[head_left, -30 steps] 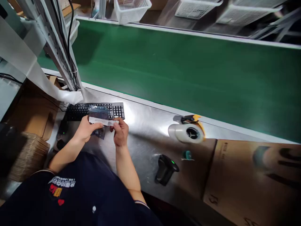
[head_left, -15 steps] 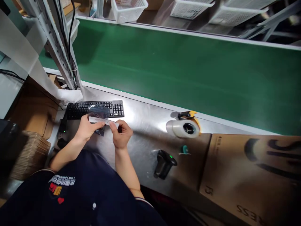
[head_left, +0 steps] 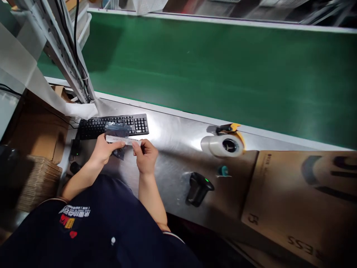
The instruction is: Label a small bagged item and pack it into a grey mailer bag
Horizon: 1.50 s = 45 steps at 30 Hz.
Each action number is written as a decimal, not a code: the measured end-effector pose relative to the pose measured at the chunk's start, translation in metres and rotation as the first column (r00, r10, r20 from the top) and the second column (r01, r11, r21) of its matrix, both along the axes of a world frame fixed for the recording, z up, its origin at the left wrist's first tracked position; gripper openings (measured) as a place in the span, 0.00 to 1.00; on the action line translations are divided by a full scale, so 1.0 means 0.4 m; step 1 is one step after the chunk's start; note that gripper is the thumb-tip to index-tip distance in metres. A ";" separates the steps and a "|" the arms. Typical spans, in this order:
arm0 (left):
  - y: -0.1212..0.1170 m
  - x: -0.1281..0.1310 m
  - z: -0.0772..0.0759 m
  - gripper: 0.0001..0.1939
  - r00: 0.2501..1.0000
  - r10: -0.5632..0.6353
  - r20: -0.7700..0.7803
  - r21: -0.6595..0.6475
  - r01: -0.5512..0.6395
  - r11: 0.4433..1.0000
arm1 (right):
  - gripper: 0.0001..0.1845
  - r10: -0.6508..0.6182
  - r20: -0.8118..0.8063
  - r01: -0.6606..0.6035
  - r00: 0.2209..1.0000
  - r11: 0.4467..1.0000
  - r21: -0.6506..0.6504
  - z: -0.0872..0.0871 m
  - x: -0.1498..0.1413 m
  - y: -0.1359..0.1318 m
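My left hand [head_left: 103, 150] is closed on a small clear plastic bag [head_left: 117, 129] with something dark in it; what that is, I cannot make out. Across the bag lies a white printed label strip [head_left: 115, 139], with my left thumb resting on it. The strip's right end is pinched between the thumb and fingers of my right hand [head_left: 145, 155]. Both hands are above the metal table, just in front of a black keyboard [head_left: 139, 124], which the bag partly covers.
A tape dispenser with a clear roll [head_left: 220, 145], a small teal object [head_left: 223, 171] and a black handheld scanner [head_left: 198, 189] stand to the right. Beyond them is a cardboard box [head_left: 292, 201]. A green conveyor belt [head_left: 209, 70] runs behind; stacked cardboard [head_left: 39, 182] is at left.
The camera view has shifted slightly, so the belt and table sit higher in the picture. My right fingers have moved a little along the label strip; both hands keep their hold.
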<state>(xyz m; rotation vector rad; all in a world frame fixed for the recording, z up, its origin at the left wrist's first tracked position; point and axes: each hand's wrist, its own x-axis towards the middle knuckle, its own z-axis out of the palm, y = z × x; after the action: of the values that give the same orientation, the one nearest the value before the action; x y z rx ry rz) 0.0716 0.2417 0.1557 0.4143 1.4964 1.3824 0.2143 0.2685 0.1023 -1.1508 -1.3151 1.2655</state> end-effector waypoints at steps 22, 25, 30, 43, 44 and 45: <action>0.010 -0.072 -0.033 0.17 0.977 0.183 -0.113 0.046 -0.179 0.983 | 0.20 -0.153 0.770 -0.117 0.620 0.952 0.284 -0.486 0.103 0.136; 0.014 -0.080 -0.030 0.19 0.973 0.210 -0.099 0.048 -0.206 0.977 | 0.21 -0.236 0.796 -0.156 0.558 0.912 0.379 -0.539 0.092 0.149; 0.022 -0.072 -0.027 0.18 0.973 0.216 -0.080 0.016 -0.215 0.976 | 0.21 -0.281 0.807 -0.120 0.519 0.911 0.394 -0.578 0.048 0.184; 0.030 -0.070 -0.036 0.19 0.980 0.188 -0.069 0.019 -0.187 0.982 | 0.23 -0.274 0.831 -0.022 0.484 0.946 0.325 -0.579 0.035 0.246; 0.029 -0.070 -0.036 0.19 0.981 0.180 -0.069 0.020 -0.179 0.984 | 0.23 -0.255 0.843 -0.015 0.474 0.955 0.297 -0.579 0.034 0.247; 0.027 -0.070 -0.036 0.19 0.982 0.174 -0.071 0.022 -0.172 0.985 | 0.23 -0.237 0.852 -0.009 0.468 0.962 0.273 -0.578 0.032 0.245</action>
<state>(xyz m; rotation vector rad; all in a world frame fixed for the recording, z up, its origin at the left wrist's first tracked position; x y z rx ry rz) 0.0437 0.2525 0.1412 0.3535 1.6128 1.5297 0.2271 0.3664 -0.1289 -1.7795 -2.0162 0.2816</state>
